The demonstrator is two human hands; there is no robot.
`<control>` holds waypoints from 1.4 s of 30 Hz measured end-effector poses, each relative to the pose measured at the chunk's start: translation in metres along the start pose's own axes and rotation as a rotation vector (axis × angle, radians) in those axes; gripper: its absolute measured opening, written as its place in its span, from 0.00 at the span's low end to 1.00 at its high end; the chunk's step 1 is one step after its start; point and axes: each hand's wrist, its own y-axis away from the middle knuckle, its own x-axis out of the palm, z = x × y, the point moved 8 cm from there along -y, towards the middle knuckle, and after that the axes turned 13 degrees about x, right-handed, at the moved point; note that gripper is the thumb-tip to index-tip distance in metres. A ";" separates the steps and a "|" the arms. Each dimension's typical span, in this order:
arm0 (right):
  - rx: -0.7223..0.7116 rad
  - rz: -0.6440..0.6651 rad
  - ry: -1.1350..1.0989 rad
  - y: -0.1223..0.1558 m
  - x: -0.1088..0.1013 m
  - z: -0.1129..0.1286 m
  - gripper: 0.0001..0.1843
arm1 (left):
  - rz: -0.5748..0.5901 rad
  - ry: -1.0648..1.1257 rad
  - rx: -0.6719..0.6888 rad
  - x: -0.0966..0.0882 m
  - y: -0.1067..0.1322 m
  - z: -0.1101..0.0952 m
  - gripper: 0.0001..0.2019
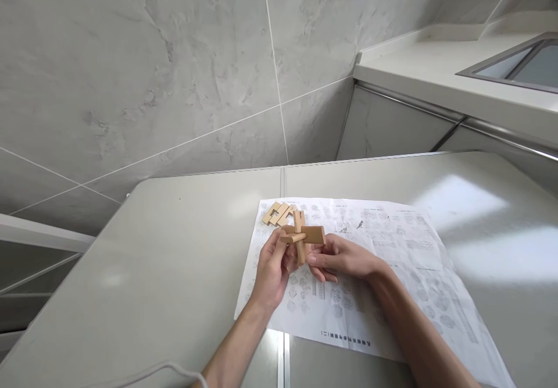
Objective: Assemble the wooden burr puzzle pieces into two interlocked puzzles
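Several flat wooden pieces, crossed through one another, form a wooden interlocking puzzle (pixel 313 235) held above the paper. My left hand (pixel 274 263) grips it from the left, with the thumb against a piece that points toward me. On the other side my right hand (pixel 337 256) pinches its lower right part between thumb and fingers. Just behind my left hand, loose notched wooden pieces (pixel 279 213) lie side by side on a large printed sheet (pixel 392 248). The sheet carries grey line diagrams and text that appears upside down from here.
The sheet rests on a pale folding table (pixel 196 248) with a seam down its middle. A white cable (pixel 170 366) crosses the near left. Behind stands a grey tiled wall (pixel 196 56); a white counter (pixel 436 68) with a sink opening is at the far right.
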 end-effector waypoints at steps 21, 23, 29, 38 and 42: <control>-0.563 -0.901 -0.873 0.059 -0.100 -0.009 0.17 | -0.033 0.096 -0.034 0.000 -0.003 -0.003 0.20; -0.602 -0.926 -0.893 0.064 -0.104 -0.011 0.18 | -0.032 0.097 -0.038 0.000 -0.003 -0.002 0.20; -0.664 -0.961 -0.927 0.076 -0.114 -0.016 0.18 | -0.018 0.101 -0.043 0.000 -0.003 -0.001 0.17; -0.733 -0.987 -0.926 0.095 -0.127 -0.017 0.13 | -0.011 0.091 -0.051 0.000 -0.002 0.000 0.15; -0.740 -0.994 -0.933 0.098 -0.128 -0.017 0.10 | -0.009 0.079 -0.054 0.001 -0.002 0.000 0.15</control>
